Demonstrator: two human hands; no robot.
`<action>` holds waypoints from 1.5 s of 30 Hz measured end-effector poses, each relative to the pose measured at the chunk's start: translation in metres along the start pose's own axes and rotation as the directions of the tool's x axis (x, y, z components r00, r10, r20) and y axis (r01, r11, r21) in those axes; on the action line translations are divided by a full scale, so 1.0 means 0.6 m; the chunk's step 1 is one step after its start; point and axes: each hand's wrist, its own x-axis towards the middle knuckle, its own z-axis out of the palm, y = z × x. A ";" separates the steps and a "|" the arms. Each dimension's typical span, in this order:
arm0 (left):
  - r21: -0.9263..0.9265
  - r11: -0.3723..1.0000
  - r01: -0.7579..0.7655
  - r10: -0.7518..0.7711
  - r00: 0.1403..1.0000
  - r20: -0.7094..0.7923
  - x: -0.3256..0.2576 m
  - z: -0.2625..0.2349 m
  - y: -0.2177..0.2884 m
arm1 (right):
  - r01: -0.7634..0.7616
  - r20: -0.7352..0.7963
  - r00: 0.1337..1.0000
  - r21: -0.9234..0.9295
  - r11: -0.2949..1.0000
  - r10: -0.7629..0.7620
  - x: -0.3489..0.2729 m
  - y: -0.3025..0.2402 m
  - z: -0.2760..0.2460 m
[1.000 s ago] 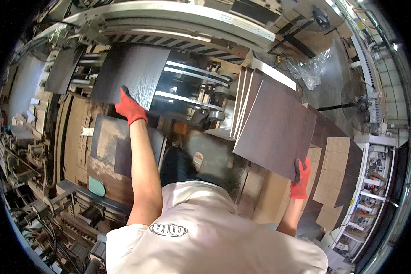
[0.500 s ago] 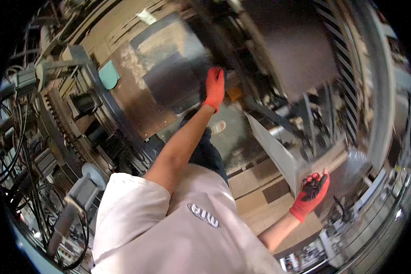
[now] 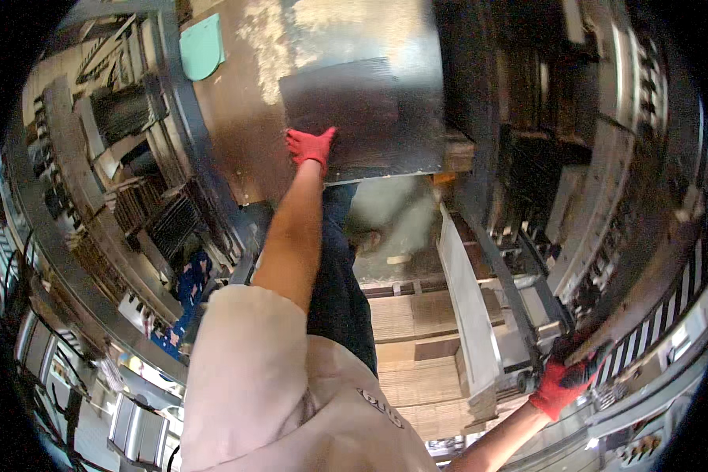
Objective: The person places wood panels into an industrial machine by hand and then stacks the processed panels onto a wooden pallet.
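Observation:
My left hand (image 3: 312, 148), in a red glove, reaches forward with fingers and thumb spread. It is over the near left part of a dark rectangular patch (image 3: 346, 102) on a worn brown and grey board (image 3: 244, 149); whether it presses down cannot be made out. Nothing shows in its grasp. Out at the lower right is my right hand (image 3: 560, 387), in a red glove with a black palm. It is beside the machine's metal frame and a long brown edge (image 3: 637, 307). Its dark fingers blend into the background, so any grip is hidden.
Stacked corrugated cardboard (image 3: 413, 377) lies low in the middle, with a pale upright metal plate (image 3: 468, 303) at its right. A mint-green piece (image 3: 203, 47) rests on the board's far left. Machine rails flank both sides, with a black-and-white striped strip (image 3: 657, 334) at right.
The whole view has turned. My left hand has gone from the dark patch's right side to its near left, its fingers now spread. My right hand, formerly palm up, is now against the machinery.

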 end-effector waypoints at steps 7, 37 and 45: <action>-0.145 0.982 0.124 -0.135 0.988 -0.069 -0.162 0.051 -0.019 | -0.037 -0.184 0.982 -0.017 0.999 0.033 0.006 -0.018 0.009; -0.858 0.512 0.044 0.685 0.582 0.438 -0.659 -0.382 0.199 | -0.122 -0.208 0.843 0.824 0.554 0.496 -0.358 -0.020 -0.067; -0.934 0.296 -0.200 0.769 0.630 0.108 -0.855 -0.160 0.320 | 0.016 -0.092 0.455 0.995 0.095 0.886 -0.639 0.123 -0.073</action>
